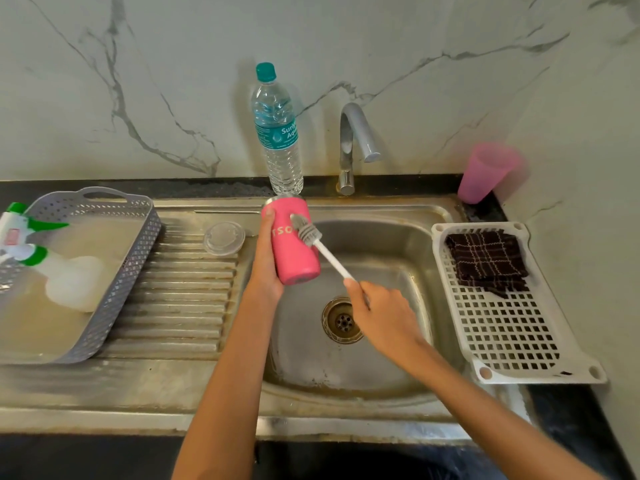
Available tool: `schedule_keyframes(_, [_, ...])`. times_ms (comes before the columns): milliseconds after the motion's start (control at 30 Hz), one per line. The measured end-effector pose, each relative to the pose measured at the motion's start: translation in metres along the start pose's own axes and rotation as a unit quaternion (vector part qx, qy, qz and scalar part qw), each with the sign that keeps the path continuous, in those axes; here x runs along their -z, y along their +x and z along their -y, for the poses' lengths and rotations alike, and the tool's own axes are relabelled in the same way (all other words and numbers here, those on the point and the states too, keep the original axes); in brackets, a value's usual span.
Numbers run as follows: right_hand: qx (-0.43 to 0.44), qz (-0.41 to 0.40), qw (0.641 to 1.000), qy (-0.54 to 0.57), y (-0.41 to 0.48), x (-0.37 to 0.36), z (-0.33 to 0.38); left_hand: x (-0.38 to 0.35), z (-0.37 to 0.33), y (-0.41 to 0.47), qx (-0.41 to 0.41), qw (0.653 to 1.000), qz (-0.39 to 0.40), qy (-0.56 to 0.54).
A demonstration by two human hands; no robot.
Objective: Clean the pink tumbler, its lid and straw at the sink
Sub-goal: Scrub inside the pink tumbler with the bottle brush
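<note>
right hand point(381, 317) holds brush point(331, 258) against tumbler point(294, 261) in left hand point(267, 268), lid point(224, 238) beside.

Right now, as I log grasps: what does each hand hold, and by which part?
Left hand grips the pink tumbler around its body; right hand holds the bottle brush by its handle's end.

Holding tilted pink tumbler point(294, 251) in left grip point(268, 261) above sink point(398, 258); brush point(325, 251) in right grip point(381, 317), bristles seemingly touching tumbler's side.
</note>
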State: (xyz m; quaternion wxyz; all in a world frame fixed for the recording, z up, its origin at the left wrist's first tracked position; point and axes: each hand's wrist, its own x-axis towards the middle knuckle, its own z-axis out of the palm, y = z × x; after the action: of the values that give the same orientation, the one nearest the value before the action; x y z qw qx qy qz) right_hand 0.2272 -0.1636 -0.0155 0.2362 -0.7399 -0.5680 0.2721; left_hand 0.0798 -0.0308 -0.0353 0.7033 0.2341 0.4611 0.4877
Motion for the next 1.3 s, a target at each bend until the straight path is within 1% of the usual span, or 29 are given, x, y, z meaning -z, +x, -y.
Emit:
schedule_keyframes(133, [0.003,-0.031,0.999,0.010,0.034,0.000,0.024,-0.006,0.001,-0.006,0.017,0.999,0.016,-0.026])
schedule_keyframes(233, [0.010,-0.014,1.000,-0.006,0.016,-0.010,0.022,0.002,-0.008,0.003,0.020,0.996,-0.010,-0.084])
schedule_keyframes(300, [0.008,0.002,1.000,-0.001,-0.007,-0.012,0.013,0.008,-0.010,0.007,0.025,0.995,-0.024,-0.097])
schedule_keyframes(367, [-0.003,0.009,1.000,0.001,-0.007,-0.009,0.006,0.011,-0.005,0.003,0.028,0.996,-0.006,-0.081])
schedule_keyframes(467, [-0.022,-0.007,1.000,0.001,0.023,-0.001,0.010,0.004,0.010,-0.013,0.054,0.994,0.061,-0.069])
schedule_keyframes(500, [-0.019,-0.012,1.000,0.005,0.032,0.000,0.013,0.002,0.013,-0.015,0.062,0.993,0.066,-0.075])
schedule_keyframes(567, [-0.010,-0.007,1.000,-0.003,0.034,0.000,0.014,0.002,0.014,-0.011,0.057,0.993,0.042,-0.097])
schedule_keyframes(633, [0.004,0.016,1.000,-0.022,0.016,-0.003,0.010,0.006,0.007,0.000,0.036,0.992,0.010,-0.123])
schedule_keyframes(700, [0.010,0.032,0.999,-0.019,-0.005,-0.003,0.004,0.014,0.002,0.009,0.030,0.990,-0.005,-0.138])
schedule_keyframes(767, [0.002,0.028,0.999,-0.020,0.001,-0.001,0.001,0.016,0.003,0.006,0.033,0.991,0.016,-0.128])
schedule_keyframes(867, [-0.019,0.005,1.000,0.000,0.035,0.003,0.007,0.005,0.020,-0.007,0.065,0.986,0.104,-0.117])
schedule_keyframes(900, [-0.018,0.000,1.000,0.008,0.043,0.003,0.010,0.002,0.021,-0.009,0.069,0.985,0.105,-0.120])
schedule_keyframes(933, [-0.017,0.004,1.000,0.005,0.045,0.002,0.011,0.001,0.021,-0.008,0.064,0.985,0.096,-0.130])
schedule_keyframes(1033, [-0.001,0.032,0.999,-0.012,0.020,-0.001,0.004,0.009,0.010,0.004,0.018,0.984,0.022,-0.173])
schedule_keyframes(1100, [-0.002,0.043,0.999,-0.002,0.003,-0.002,-0.002,0.017,0.004,0.010,0.007,0.985,0.009,-0.173])
schedule_keyframes(1133, [-0.006,0.040,0.999,0.004,0.005,-0.003,-0.003,0.018,0.005,0.009,0.017,0.986,0.026,-0.163])
schedule_keyframes(1233, [-0.043,0.023,0.998,0.034,0.034,-0.005,0.009,0.010,0.015,-0.001,0.056,0.984,0.111,-0.131])
schedule_keyframes(1267, [-0.050,0.017,0.998,0.045,0.044,-0.005,0.014,0.008,0.017,-0.002,0.058,0.983,0.121,-0.128])
schedule_keyframes(1300, [-0.051,0.014,0.997,0.048,0.048,-0.006,0.017,0.007,0.016,-0.003,0.052,0.984,0.114,-0.129])
